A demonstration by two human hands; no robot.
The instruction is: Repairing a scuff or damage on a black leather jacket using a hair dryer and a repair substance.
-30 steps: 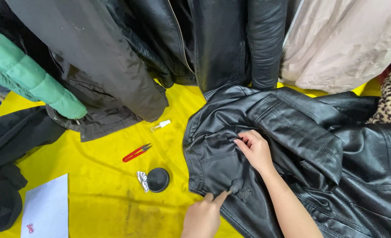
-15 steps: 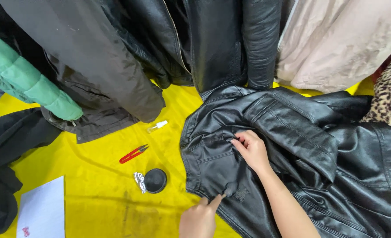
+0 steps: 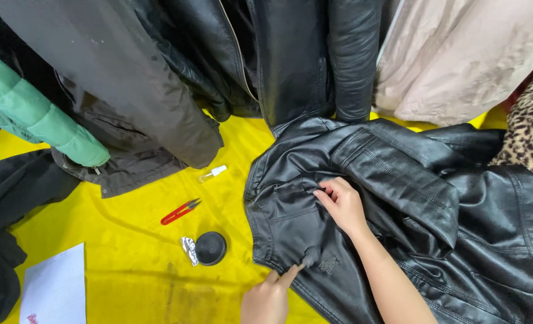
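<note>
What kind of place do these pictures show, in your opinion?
Probably a clothing repair or resale workshop. Many coats hang in a row above a yellow table, a black leather jacket lies spread on it, and red thread snips lie nearby.

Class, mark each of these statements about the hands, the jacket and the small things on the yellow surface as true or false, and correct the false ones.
1. The right hand rests on the black leather jacket. True.
2. The left hand holds the red snips. False: the snips lie untouched on the yellow surface; the left hand touches the jacket.
3. A round black lid lies below the snips. True.
4. The white paper lies on the jacket. False: it lies at lower left on the yellow surface.
</note>
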